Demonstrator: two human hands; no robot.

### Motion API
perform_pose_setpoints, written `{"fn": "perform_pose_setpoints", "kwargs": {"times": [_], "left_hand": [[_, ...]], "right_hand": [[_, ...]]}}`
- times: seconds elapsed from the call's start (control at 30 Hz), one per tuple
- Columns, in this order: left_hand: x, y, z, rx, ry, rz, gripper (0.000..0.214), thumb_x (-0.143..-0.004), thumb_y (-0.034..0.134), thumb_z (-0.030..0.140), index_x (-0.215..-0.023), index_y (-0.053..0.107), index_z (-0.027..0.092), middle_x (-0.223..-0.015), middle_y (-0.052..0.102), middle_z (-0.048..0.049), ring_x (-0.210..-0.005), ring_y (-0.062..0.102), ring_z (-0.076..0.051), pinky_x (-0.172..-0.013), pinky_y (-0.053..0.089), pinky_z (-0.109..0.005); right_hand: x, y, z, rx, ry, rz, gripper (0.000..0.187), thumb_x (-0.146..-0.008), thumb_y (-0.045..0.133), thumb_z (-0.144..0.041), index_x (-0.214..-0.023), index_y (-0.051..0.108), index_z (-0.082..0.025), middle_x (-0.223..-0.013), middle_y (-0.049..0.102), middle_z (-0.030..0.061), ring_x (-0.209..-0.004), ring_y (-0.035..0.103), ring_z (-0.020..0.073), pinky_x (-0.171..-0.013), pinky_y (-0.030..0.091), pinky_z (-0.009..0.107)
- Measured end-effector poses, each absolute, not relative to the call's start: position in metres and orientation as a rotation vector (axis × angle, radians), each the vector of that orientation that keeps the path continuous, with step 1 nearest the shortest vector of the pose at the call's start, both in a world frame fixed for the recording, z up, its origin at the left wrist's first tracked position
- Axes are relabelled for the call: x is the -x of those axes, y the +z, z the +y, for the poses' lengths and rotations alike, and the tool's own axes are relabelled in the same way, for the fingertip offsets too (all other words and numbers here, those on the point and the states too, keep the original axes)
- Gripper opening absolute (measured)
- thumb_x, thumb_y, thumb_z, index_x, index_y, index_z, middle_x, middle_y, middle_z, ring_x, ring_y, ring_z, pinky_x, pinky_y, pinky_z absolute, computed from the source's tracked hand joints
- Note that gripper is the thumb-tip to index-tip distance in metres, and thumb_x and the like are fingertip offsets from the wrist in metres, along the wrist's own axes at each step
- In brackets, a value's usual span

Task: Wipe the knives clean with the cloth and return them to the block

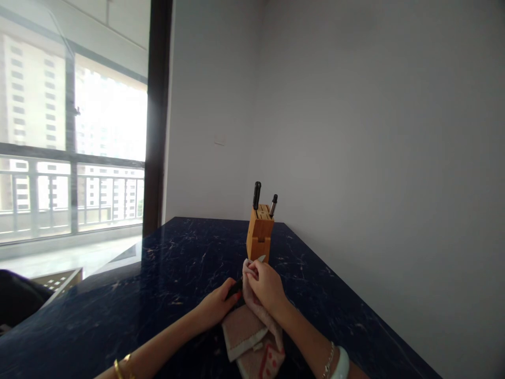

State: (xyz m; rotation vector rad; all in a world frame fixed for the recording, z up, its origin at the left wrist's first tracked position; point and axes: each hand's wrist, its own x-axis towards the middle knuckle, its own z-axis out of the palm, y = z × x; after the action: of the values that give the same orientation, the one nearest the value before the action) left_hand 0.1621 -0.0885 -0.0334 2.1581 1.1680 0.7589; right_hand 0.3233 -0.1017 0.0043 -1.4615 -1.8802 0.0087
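My left hand (pixel 218 302) is closed around the black handle of a knife (pixel 235 288), low over the table. The blade's tip pokes out past my right hand (pixel 265 282), which pinches a pinkish towel (pixel 245 325) around the blade. Most of the blade is hidden by the cloth and fingers. The towel's loose end hangs down towards me and shows a red pattern at the bottom. Just beyond my hands stands a wooden knife block (pixel 261 231). Two handles stick up from it, a black one (pixel 256 195) and a black-and-silver one (pixel 273 205).
The dark blue marbled table (pixel 189 252) stretches to the back wall. A grey wall (pixel 374 158) runs along the right. On the left are a large window (pixel 106 121) with a dark frame, and a black object (pixel 19 300) beside the table.
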Motion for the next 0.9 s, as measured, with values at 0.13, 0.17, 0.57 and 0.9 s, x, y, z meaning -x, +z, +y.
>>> {"fn": "perform_pose_setpoints", "kwargs": {"times": [0.13, 0.17, 0.57, 0.9], "left_hand": [[-0.1619, -0.0334, -0.0885, -2.148, 0.768, 1.178, 0.026, -0.076, 0.039, 0.037, -0.094, 0.046, 0.020, -0.087, 0.059, -0.0011, -0.077, 0.051, -0.015, -0.070, 0.037, -0.023], [-0.1622, -0.0337, -0.0882, -2.146, 0.775, 1.175, 0.026, -0.076, 0.039, 0.037, -0.094, 0.046, 0.019, -0.087, 0.059, -0.0012, -0.077, 0.051, -0.015, -0.070, 0.037, -0.023], [-0.1613, -0.0429, -0.0798, -2.174, 0.800, 1.115, 0.022, -0.078, 0.037, 0.035, -0.090, 0.045, 0.019, -0.083, 0.058, -0.0007, -0.076, 0.051, -0.014, -0.067, 0.036, -0.022], [-0.1642, -0.0421, -0.0822, -2.032, 0.793, 1.086, 0.031, -0.077, 0.035, 0.044, -0.093, 0.041, 0.018, -0.073, 0.053, 0.0015, -0.058, 0.046, -0.010, -0.050, 0.034, -0.019]], "right_hand": [[-0.3178, 0.0012, -0.1024, 1.436, 0.114, -1.931, 0.007, -0.072, 0.045, -0.020, -0.075, 0.052, -0.020, -0.076, 0.058, -0.0001, -0.072, 0.052, 0.0118, -0.063, 0.033, 0.019], [-0.3166, -0.0001, -0.1027, 1.427, 0.116, -1.932, 0.007, -0.072, 0.045, -0.020, -0.075, 0.051, -0.020, -0.077, 0.057, -0.0004, -0.072, 0.052, 0.0116, -0.063, 0.033, 0.019], [-0.3219, 0.0005, -0.1022, 1.503, 0.141, -1.979, 0.006, -0.069, 0.047, -0.023, -0.072, 0.052, -0.019, -0.071, 0.059, -0.0007, -0.064, 0.052, 0.0108, -0.054, 0.029, 0.018], [-0.3204, 0.0039, -0.1049, 1.580, 0.005, -1.927, 0.012, -0.074, 0.046, -0.027, -0.078, 0.054, -0.020, -0.080, 0.059, 0.0021, -0.075, 0.053, 0.0133, -0.061, 0.032, 0.020]]}}
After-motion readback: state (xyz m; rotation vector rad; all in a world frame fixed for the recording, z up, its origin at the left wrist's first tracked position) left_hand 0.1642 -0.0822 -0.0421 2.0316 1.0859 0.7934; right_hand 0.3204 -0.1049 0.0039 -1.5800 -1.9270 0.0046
